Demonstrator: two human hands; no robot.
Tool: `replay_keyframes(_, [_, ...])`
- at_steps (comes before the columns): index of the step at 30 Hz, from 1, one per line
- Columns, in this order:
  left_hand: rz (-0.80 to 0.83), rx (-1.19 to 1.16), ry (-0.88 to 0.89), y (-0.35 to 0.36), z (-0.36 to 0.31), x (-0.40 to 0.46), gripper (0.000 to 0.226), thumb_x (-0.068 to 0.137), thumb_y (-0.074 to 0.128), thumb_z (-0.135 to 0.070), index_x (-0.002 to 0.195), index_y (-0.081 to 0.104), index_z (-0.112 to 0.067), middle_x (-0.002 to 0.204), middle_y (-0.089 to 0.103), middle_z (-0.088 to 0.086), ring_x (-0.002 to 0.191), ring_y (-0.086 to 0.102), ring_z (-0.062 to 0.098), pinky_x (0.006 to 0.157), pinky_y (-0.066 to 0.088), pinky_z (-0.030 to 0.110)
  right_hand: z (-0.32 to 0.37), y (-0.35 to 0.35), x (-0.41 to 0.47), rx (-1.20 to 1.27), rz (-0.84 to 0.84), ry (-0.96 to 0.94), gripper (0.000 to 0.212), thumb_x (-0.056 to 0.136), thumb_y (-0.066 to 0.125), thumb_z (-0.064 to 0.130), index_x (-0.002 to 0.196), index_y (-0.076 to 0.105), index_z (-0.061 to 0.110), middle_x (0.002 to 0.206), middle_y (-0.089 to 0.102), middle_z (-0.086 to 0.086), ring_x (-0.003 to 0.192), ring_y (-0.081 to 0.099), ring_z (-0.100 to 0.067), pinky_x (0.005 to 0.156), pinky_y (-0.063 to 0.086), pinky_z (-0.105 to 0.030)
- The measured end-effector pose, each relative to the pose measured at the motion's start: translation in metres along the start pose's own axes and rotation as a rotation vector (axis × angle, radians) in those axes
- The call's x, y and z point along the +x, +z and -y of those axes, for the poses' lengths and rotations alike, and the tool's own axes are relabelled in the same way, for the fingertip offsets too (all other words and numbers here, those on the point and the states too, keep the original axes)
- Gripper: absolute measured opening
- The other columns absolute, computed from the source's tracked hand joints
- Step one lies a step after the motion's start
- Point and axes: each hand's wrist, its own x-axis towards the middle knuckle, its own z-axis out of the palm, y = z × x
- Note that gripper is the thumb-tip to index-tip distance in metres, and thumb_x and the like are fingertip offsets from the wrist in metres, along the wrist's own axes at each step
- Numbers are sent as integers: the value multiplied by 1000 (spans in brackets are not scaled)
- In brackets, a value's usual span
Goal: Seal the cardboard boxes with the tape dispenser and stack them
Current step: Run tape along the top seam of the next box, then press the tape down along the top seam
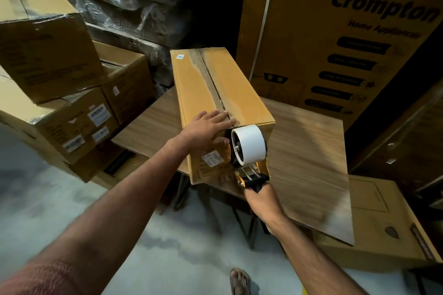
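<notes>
The long box [215, 98] lay on the bench [309, 151], its near end over the front edge. The left hand [206, 127] pressed flat on top; the right hand [260, 199] gripped the tape dispenser [249, 151] against that end. Sealing was starting; next, likely pull tape along the top seam.

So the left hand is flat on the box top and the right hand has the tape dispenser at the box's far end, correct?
Not quite. The head view shows the right hand gripping the tape dispenser at the near end of the box, not the far end. The left hand does lie flat on the box top.
</notes>
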Motion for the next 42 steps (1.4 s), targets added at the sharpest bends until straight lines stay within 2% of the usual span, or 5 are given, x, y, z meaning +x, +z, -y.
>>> replay_keyframes(7, [-69, 46, -60, 6, -3, 6, 74, 95, 43, -63, 157, 15, -34, 166, 12, 0, 152, 9, 23, 122, 11, 47, 30, 8, 2, 460, 294, 317, 24, 91, 52, 18, 68, 45, 15, 48, 36, -1, 36, 34, -15, 43, 32, -19])
replay_keyframes(22, [-527, -93, -77, 66, -72, -9, 52, 90, 57, -27, 139, 50, -12, 150, 41, 15, 141, 34, 33, 118, 28, 53, -52, -36, 40, 337, -6, 49, 14, 85, 55, 14, 99, 54, 12, 88, 54, -6, 82, 50, -20, 70, 38, -32])
replay_keyframes(29, [78, -268, 23, 118, -156, 41, 55, 95, 47, -35, 146, 43, -17, 151, 40, 13, 138, 38, 33, 114, 32, 41, -133, -65, 115, 264, -328, 203, 25, 90, 65, 13, 114, 59, 10, 107, 67, -13, 97, 65, -34, 76, 54, -39])
replay_keyframes(34, [156, -277, 100, 129, -175, 63, 52, 94, 54, -31, 144, 47, -17, 149, 43, 13, 137, 39, 31, 114, 31, 39, -171, -91, 142, 342, -510, 419, 35, 102, 43, 31, 108, 62, 2, 122, 63, -23, 112, 60, -37, 94, 49, -46])
replay_keyframes(42, [156, -348, 53, 127, -166, 68, 46, 95, 54, -29, 139, 53, -17, 144, 50, 8, 132, 43, 32, 111, 33, 37, -157, -96, 120, -79, -651, 132, 36, 81, 78, 23, 111, 64, 7, 111, 61, -17, 107, 56, -35, 87, 49, -43])
